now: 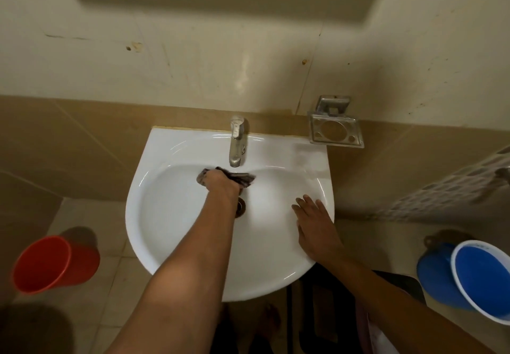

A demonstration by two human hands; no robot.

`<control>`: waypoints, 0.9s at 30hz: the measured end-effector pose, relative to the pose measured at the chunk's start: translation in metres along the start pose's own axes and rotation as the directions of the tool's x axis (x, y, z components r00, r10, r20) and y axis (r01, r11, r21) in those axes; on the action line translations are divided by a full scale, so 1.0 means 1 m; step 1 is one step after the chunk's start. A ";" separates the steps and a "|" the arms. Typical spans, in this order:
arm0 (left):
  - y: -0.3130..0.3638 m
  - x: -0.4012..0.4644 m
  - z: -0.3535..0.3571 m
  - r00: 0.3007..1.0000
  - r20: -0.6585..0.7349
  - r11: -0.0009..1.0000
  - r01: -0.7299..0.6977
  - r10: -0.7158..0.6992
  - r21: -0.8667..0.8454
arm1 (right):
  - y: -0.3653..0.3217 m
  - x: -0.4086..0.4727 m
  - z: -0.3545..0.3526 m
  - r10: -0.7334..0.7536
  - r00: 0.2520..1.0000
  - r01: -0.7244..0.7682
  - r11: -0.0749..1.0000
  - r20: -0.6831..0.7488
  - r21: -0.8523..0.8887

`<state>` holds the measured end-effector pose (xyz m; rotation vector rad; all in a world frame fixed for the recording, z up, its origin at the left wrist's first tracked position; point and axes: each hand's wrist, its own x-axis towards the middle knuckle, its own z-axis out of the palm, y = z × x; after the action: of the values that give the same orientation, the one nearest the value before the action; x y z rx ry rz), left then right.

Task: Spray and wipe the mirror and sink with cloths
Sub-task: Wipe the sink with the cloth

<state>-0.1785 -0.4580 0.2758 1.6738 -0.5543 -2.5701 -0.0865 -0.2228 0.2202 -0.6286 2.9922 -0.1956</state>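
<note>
A white wall-mounted sink (pixel 165 243) fills the middle of the head view, with a metal tap (pixel 236 143) at its back. My left hand (pixel 222 186) grips a dark crumpled cloth (pixel 242 178) against the back of the basin, just below the tap spout. My forearm partly covers the drain (pixel 240 208). My right hand (pixel 314 224) rests flat with spread fingers on the right inner slope of the basin, near the rim. No mirror or spray bottle is in view.
An empty metal soap dish (pixel 335 132) hangs on the wall right of the tap. A red bucket (pixel 52 262) stands on the floor at the left, a blue bucket (pixel 474 276) at the right. A white perforated basket (pixel 452 193) sits at the right edge.
</note>
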 end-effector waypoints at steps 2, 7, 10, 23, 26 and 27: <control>0.022 0.006 -0.008 0.995 -0.039 0.992 -0.090 0.093 0.088 | -0.001 0.002 0.002 -0.006 1.000 0.006 1.000 0.005 0.010; 0.062 0.005 -0.027 0.962 -0.011 0.962 -0.272 0.272 0.019 | -0.006 0.010 0.009 0.003 1.000 -0.004 0.999 0.021 0.054; 0.076 0.017 -0.049 0.923 0.000 0.922 -0.385 0.385 0.041 | -0.008 0.014 0.011 0.018 1.000 -0.020 0.997 0.021 0.079; 0.117 0.061 -0.045 0.486 0.657 -0.482 -0.447 0.575 0.753 | -0.015 0.027 0.015 0.029 1.000 -0.029 0.999 0.008 0.023; 0.110 0.070 -0.043 0.503 0.711 -0.663 -0.313 0.492 0.680 | -0.008 0.024 0.015 0.048 0.999 -0.048 0.999 -0.019 0.019; 0.106 0.068 -0.043 0.493 0.738 -0.691 -0.322 0.461 0.647 | -0.006 0.023 0.014 0.050 0.998 -0.049 0.999 -0.033 0.019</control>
<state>-0.1870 -0.5836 0.2325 0.5215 -3.0350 -0.4820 -0.1034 -0.2387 0.2060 -0.5539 3.0303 -0.2318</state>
